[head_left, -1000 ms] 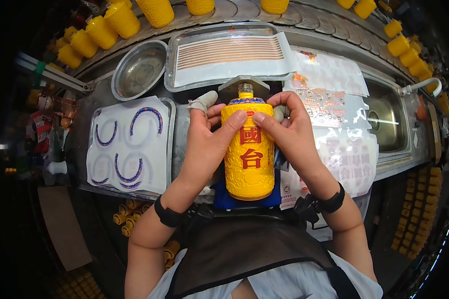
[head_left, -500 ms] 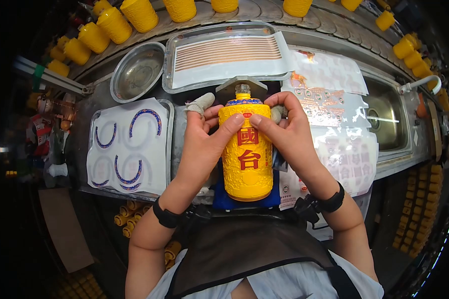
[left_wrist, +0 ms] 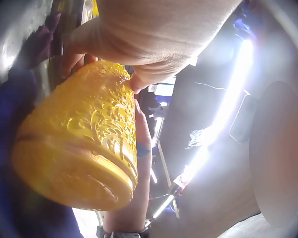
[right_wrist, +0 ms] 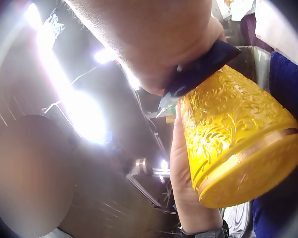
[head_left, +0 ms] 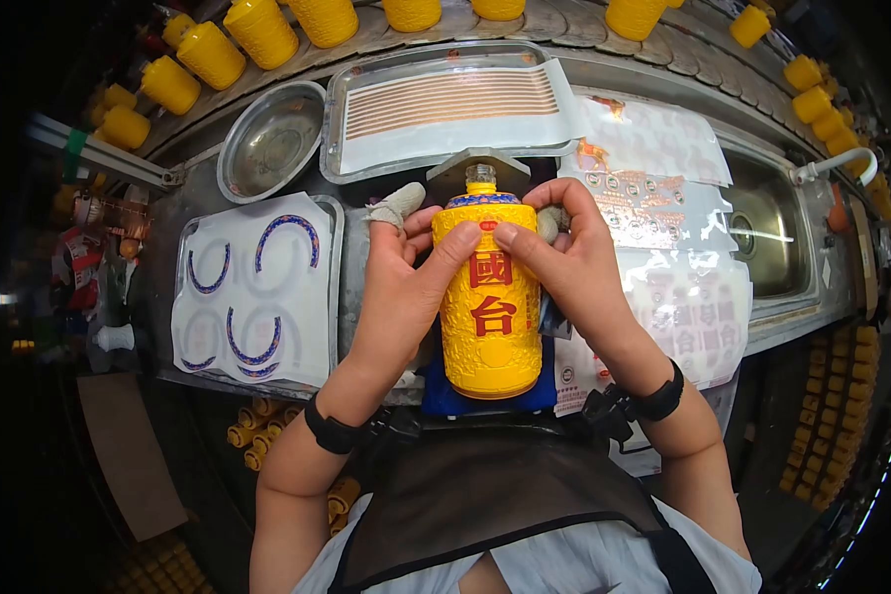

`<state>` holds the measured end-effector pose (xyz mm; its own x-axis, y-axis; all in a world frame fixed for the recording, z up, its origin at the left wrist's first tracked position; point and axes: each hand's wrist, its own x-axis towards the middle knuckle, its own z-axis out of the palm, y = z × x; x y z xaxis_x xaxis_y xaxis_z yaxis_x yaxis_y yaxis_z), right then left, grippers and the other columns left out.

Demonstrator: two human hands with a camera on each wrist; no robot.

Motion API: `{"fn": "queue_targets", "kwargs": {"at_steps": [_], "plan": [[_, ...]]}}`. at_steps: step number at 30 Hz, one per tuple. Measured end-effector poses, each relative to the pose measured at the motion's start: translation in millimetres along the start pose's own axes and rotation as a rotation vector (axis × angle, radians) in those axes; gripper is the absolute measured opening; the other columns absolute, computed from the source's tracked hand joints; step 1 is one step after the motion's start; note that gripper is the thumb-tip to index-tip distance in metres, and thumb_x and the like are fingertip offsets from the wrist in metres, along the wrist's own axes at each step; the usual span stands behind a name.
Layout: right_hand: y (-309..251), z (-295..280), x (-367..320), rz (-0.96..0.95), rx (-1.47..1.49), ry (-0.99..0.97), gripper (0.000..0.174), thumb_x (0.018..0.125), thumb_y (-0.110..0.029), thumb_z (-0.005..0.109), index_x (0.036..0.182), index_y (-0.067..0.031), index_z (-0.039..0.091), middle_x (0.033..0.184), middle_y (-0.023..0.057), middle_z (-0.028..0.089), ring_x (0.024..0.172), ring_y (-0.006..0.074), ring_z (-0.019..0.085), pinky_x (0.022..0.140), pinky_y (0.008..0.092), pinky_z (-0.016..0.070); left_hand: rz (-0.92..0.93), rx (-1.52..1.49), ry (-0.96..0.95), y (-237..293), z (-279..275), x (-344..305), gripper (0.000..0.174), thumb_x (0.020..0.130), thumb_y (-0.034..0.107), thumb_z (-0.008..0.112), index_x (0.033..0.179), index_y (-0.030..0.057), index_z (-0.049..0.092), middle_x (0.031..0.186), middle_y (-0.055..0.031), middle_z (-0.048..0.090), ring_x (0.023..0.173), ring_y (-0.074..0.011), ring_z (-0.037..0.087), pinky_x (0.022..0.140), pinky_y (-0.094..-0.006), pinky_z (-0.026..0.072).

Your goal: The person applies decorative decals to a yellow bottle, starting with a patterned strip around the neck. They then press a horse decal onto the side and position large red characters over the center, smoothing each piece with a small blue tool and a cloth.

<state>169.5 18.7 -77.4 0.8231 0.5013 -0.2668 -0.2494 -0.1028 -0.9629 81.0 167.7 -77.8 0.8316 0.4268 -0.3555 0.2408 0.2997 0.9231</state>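
A yellow embossed bottle (head_left: 492, 361) with large red characters stands in front of the person, its clear glass neck (head_left: 481, 176) pointing away. My left hand (head_left: 403, 277) holds its left shoulder and my right hand (head_left: 576, 267) the right one, fingers curled behind. Both thumbs press beside a small red label (head_left: 488, 225), just below a blue patterned band (head_left: 483, 199). A whitish finger cover (head_left: 399, 203) sits on a left finger; another is partly hidden on the right hand. The right wrist view shows a dark strip (right_wrist: 201, 69) between hand and bottle.
Blue cloth (head_left: 434, 394) lies beneath the bottle. To the left, a tray holds a sheet of curved blue decals (head_left: 287, 243); a metal bowl (head_left: 272, 144) and a tray of striped strips (head_left: 450, 104) stand behind. Printed sheets (head_left: 678, 307) and a sink (head_left: 762, 233) are at right. Yellow bottles (head_left: 327, 20) line a conveyor.
The bottle and both hands have shifted slightly left, the thumbs keeping their place by the red label. Along the conveyor behind, the yellow bottles have travelled to the right.
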Motion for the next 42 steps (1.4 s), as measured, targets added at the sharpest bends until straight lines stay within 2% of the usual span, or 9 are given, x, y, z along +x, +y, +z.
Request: {"fn": "queue_targets", "kwargs": {"at_steps": [9,12,15,24,27,30,33,39,42], "plan": [[13.4,-3.7,3.1,-0.023,0.104,-0.011,0.032,0.088,-0.014,0.073,0.107,-0.0026,0.05,0.096,0.0047,0.057,0.076,0.0056,0.057,0.063,0.019,0.0488,-0.007,0.01,0.004,2.5,0.4,0.6,0.081,0.085,0.03,0.079,0.138,-0.006,0.03,0.127,-0.0182,0.047,0.116,-0.0208,0.053,0.097,-0.0319,0.0485],[6.6,-6.5,1.6,0.046,0.168,-0.026,0.027,0.09,-0.013,0.069,0.107,-0.003,0.051,0.096,0.0031,0.056,0.078,0.0044,0.055,0.065,0.0183,0.0464,-0.01,0.165,0.037,4.5,3.2,3.3,0.076,0.086,0.022,0.078,0.14,-0.0041,0.032,0.125,-0.015,0.05,0.116,-0.0192,0.054,0.1,-0.0311,0.046],[9.0,-3.7,0.4,-0.002,0.239,-0.021,0.025,0.091,-0.012,0.067,0.107,-0.003,0.051,0.096,0.0026,0.055,0.081,0.0041,0.054,0.068,0.0188,0.0462,-0.032,0.247,0.041,8.3,7.5,2.6,0.078,0.083,0.022,0.08,0.139,-0.0039,0.032,0.122,-0.0143,0.051,0.114,-0.0191,0.054,0.098,-0.0313,0.0475],[14.9,-2.4,1.7,-0.054,0.146,0.018,0.024,0.09,-0.013,0.067,0.107,-0.0034,0.052,0.095,0.0009,0.055,0.074,0.0019,0.051,0.062,0.0175,0.0437,-0.023,0.174,0.012,3.9,6.9,4.7,0.072,0.085,0.019,0.079,0.137,-0.0021,0.033,0.122,-0.0137,0.051,0.112,-0.0187,0.056,0.095,-0.0308,0.0499],[9.5,-6.5,-0.4,0.044,0.106,-0.002,0.025,0.09,-0.014,0.068,0.107,-0.0036,0.052,0.094,0.0003,0.055,0.071,0.0016,0.05,0.059,0.0176,0.0422,-0.06,0.152,0.014,6.6,8.7,2.3,0.072,0.087,0.019,0.077,0.139,-0.0018,0.032,0.123,-0.0134,0.051,0.112,-0.0186,0.056,0.097,-0.0306,0.0485],[10.2,-6.3,-0.4,0.036,0.107,0.003,0.026,0.09,-0.015,0.069,0.106,-0.0036,0.053,0.093,0.0006,0.056,0.068,0.0014,0.049,0.057,0.0178,0.0408,-0.006,0.003,0.027,-2.4,2.0,2.7,0.079,0.083,0.029,0.082,0.133,-0.0051,0.032,0.124,-0.0159,0.047,0.108,-0.0192,0.056,0.093,-0.0293,0.0499],[15.8,-0.3,-0.1,-0.06,0.126,0.041,0.029,0.089,-0.018,0.071,0.105,-0.0036,0.053,0.092,0.0013,0.056,0.07,0.0028,0.051,0.059,0.0184,0.043,-0.077,-0.173,0.002,3.6,-2.1,0.1,0.08,0.084,0.029,0.081,0.138,-0.0031,0.03,0.127,-0.0153,0.045,0.112,-0.0197,0.054,0.095,-0.0298,0.0495],[8.4,1.2,-1.6,-0.094,-0.072,0.061,0.038,0.085,-0.021,0.078,0.104,-0.0024,0.051,0.092,0.005,0.058,0.077,0.0078,0.057,0.066,0.0219,0.0494,-0.008,0.021,0.025,0.7,3.3,0.4,0.07,0.089,0.021,0.075,0.14,-0.003,0.033,0.126,-0.0149,0.05,0.116,-0.0189,0.055,0.101,-0.0308,0.0452],[5.6,1.0,-2.0,-0.057,-0.038,0.045,0.039,0.084,-0.02,0.079,0.104,-0.0019,0.051,0.092,0.0066,0.059,0.08,0.0085,0.058,0.067,0.0229,0.0506,-0.018,0.016,0.02,1.9,4.0,1.0,0.07,0.088,0.019,0.076,0.139,-0.0033,0.034,0.126,-0.0148,0.05,0.116,-0.0189,0.055,0.101,-0.0305,0.0455]]}}
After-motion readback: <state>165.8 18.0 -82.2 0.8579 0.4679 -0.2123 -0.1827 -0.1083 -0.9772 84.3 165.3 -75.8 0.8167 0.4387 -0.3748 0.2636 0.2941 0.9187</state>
